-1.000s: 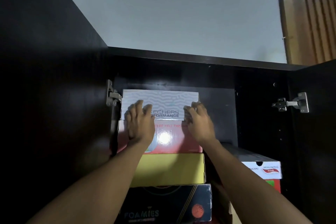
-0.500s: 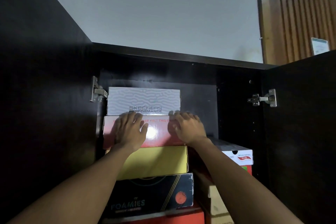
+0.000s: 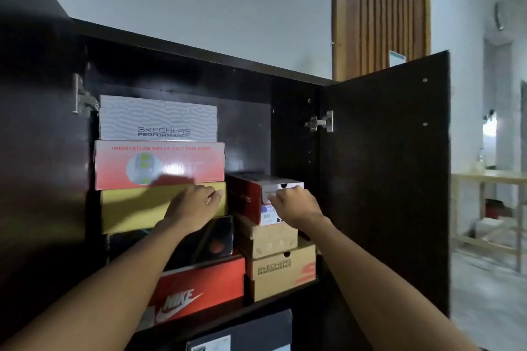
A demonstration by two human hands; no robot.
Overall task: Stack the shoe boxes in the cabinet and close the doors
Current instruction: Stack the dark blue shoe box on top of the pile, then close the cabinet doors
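The dark cabinet (image 3: 176,65) stands with both doors open. On the left, a white Skechers box (image 3: 158,118) tops a pile of a red-pink box (image 3: 159,165), a yellow box (image 3: 128,208), a black box (image 3: 218,236) and a red Nike box (image 3: 199,285). On the right, a red box with a white end (image 3: 246,196) lies on a small brown box (image 3: 271,238) and a brown Skechers box (image 3: 282,273). My left hand (image 3: 196,205) hovers at the yellow box with its fingers loosely bent. My right hand (image 3: 296,204) has bent fingers against the red box's white end.
The right door (image 3: 385,179) swings out toward me, and the left door (image 3: 37,151) fills the left edge. A dark box (image 3: 242,333) sits on the shelf below. Beyond the cabinet on the right are a wooden door (image 3: 382,8) and a light wooden table (image 3: 490,179).
Both hands have come down off the top two boxes and shifted right, the left to the yellow box, the right to the right pile. My view has swung right.
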